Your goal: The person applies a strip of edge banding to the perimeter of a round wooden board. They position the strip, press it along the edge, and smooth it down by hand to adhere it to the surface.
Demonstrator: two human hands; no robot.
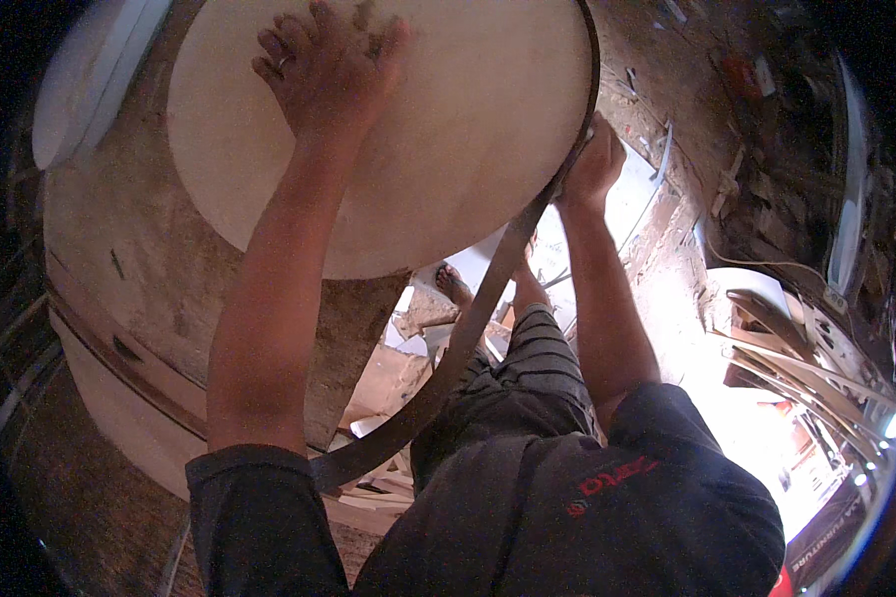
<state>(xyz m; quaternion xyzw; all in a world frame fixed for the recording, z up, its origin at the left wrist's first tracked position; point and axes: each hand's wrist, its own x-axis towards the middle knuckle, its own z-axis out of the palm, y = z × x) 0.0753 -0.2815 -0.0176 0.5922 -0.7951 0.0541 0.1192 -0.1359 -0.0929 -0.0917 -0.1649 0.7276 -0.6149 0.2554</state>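
Note:
A large round pale board (pixel 458 149) lies flat on a brown work surface (pixel 184 308) and overhangs it on the right. My left hand (pixel 334 70) rests on top of the board near its far side, fingers apart and slightly bent, holding nothing. At the board's right edge my right hand (pixel 593 164) grips a long dark edging strip (pixel 473 333) against the rim. The strip follows the rim on the far right, then its loose length curves down toward me and passes by my left upper arm. My right fingertips are partly hidden by the rim.
Offcuts (pixel 393 373) litter the floor between the work surface and my legs. A pale sheet (pixel 642 194) lies on the floor at right, near a pile of thin wooden strips (pixel 801 363). White curved panels (pixel 95 90) stand at the far left.

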